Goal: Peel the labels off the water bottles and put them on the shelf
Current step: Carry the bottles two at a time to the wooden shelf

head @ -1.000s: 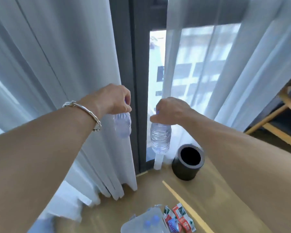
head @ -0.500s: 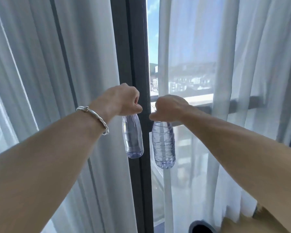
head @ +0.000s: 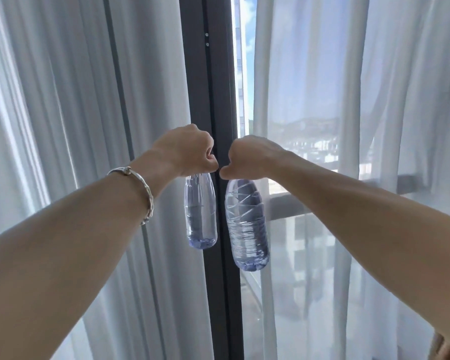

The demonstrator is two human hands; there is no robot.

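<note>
Both my arms are stretched forward at chest height. My left hand (head: pixel 186 152) is closed around the top of a clear, label-free water bottle (head: pixel 200 211) that hangs straight down from it. My right hand (head: pixel 250 158) grips the top of a second clear bottle (head: pixel 247 227), ribbed and also without a label, hanging just to the right of the first. The two bottles hang side by side, a narrow gap between them. The caps are hidden inside my fists. A silver bracelet sits on my left wrist. No shelf is in view.
A dark window frame post (head: pixel 213 74) rises straight ahead behind the bottles. Sheer white curtains (head: pixel 76 126) hang on both sides, and through the right one (head: pixel 348 126) a balcony rail and distant hills show.
My view has tilted up from the floor, so the black bin, the wooden floor and the bottle pack dropped out of sight. Both hands rose slightly and came closer together, still holding the bottles.
</note>
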